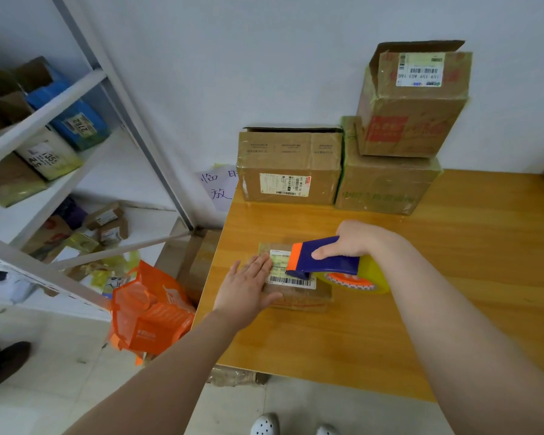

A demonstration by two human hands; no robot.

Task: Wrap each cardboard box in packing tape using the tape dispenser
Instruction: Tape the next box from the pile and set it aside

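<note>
Seen on my remote feed, a person's left hand (pixel 248 284) lies flat on the small cardboard box (pixel 299 298). Its fingers are straight and close together, and the palm presses the box's left part onto the wooden table (pixel 453 277). Just right of those fingertips, the right hand (pixel 349 240) is wrapped around the handle of the blue-and-orange tape dispenser (pixel 324 259). One digit lies along the blue side plate, and the rest curl out of my sight behind it. The dispenser's orange-edged nose rests on the box top, over the white shipping label (pixel 291 280), nearly touching the left fingertips. The yellowish tape roll (pixel 363 277) sits under the right wrist, past the box's right end. I cannot say from this feed whether a strip of tape is stuck to the lid, because the film is clear and the wide lens softens that spot.

Beyond both hands, against the white wall, I count three bigger cartons. An open-topped box (pixel 289 171) stands ahead of the left hand, and a taped box (pixel 387 186) stands right beside it, ahead of the right hand. An upper box (pixel 415 105) is stacked on the taped one, with its flap standing up. Left of the left forearm, off the table's edge, is an orange bag (pixel 151 312), with white metal shelving (pixel 44 117) loaded with parcels farther left. A handwritten paper note (pixel 219 186) hangs on the wall. Below the forearms, white shoes (pixel 264 424) show at the bottom edge.
</note>
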